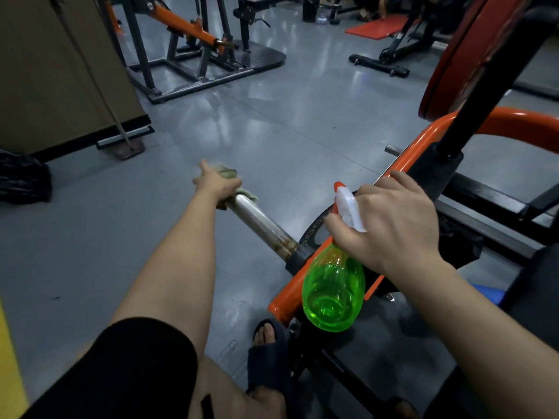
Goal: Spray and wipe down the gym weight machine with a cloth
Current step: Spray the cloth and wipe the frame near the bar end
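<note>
At the far end of the round bare-steel weight bar [260, 219], the left hand [216, 184] is curled round a pale, soft cloth [246, 196], pressing it onto the metal. The cloth looks limp and light, and is best bunched round the tube. Just right of the bar's base, the right hand [390, 225] grips the neck of a translucent green plastic spray bottle [332, 294]. The bottle seems light and possibly slick, and it hangs over the machine's orange frame tube [417, 146].

Two hands [216, 184] [390, 225], one cloth [229, 172], one spray bottle [332, 294], one bar [260, 219], perhaps three machines [423, 143] [187, 40] [393, 55]
</note>
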Demonstrator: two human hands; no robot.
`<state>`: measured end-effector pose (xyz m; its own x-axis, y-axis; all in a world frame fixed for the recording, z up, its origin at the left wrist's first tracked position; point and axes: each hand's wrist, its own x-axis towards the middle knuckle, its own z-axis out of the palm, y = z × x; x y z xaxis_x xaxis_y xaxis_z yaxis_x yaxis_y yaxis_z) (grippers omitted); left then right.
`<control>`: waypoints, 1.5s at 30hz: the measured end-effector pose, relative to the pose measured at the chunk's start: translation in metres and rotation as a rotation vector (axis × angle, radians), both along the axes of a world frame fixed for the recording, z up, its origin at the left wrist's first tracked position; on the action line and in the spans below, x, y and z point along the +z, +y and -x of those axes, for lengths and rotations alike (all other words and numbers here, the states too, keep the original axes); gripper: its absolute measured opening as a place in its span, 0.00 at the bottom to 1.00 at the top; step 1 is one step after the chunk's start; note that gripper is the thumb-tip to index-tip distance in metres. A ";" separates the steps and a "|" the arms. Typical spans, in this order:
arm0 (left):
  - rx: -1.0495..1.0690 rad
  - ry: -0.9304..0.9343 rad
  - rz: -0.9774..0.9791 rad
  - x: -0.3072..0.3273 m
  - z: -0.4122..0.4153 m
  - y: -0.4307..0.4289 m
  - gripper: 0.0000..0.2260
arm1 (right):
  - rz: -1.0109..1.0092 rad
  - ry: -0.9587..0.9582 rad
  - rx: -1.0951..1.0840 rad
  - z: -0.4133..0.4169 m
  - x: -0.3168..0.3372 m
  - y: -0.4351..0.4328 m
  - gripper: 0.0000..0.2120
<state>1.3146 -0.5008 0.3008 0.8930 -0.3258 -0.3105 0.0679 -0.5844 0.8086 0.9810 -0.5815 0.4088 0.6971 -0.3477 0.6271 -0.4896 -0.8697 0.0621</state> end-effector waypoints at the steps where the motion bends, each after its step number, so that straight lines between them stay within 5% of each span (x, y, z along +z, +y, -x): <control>1: 0.087 0.121 0.181 -0.009 0.004 0.006 0.50 | -0.001 0.001 -0.003 0.000 0.000 0.001 0.18; 5: 0.117 0.509 0.532 -0.040 0.025 0.007 0.34 | -0.025 -0.033 -0.021 -0.002 0.000 -0.001 0.18; 9: 0.120 0.631 0.764 -0.053 0.055 0.004 0.20 | -0.057 -0.015 0.011 -0.001 -0.001 -0.003 0.18; 13: 0.023 0.725 0.873 -0.052 0.073 0.006 0.23 | -0.068 0.020 -0.013 -0.002 -0.004 -0.003 0.16; 22: -0.215 0.849 0.515 -0.065 0.141 0.018 0.18 | -0.145 -0.006 0.014 -0.002 0.003 0.002 0.16; 24: -0.310 0.868 0.472 -0.070 0.145 0.019 0.28 | -0.166 0.004 0.018 -0.001 0.006 0.003 0.17; 32: -0.359 0.875 0.514 -0.075 0.145 0.016 0.35 | -0.206 -0.006 0.048 -0.001 0.007 0.004 0.18; 37: -0.349 0.899 0.473 -0.070 0.156 0.018 0.31 | -0.174 -0.012 0.025 -0.004 0.005 0.003 0.20; 40: -0.241 0.981 0.474 -0.074 0.177 0.020 0.20 | -0.170 0.009 0.011 -0.004 0.001 0.001 0.22; 45: -0.250 0.913 0.522 -0.065 0.175 0.016 0.21 | -0.157 -0.011 0.019 -0.004 0.000 -0.002 0.18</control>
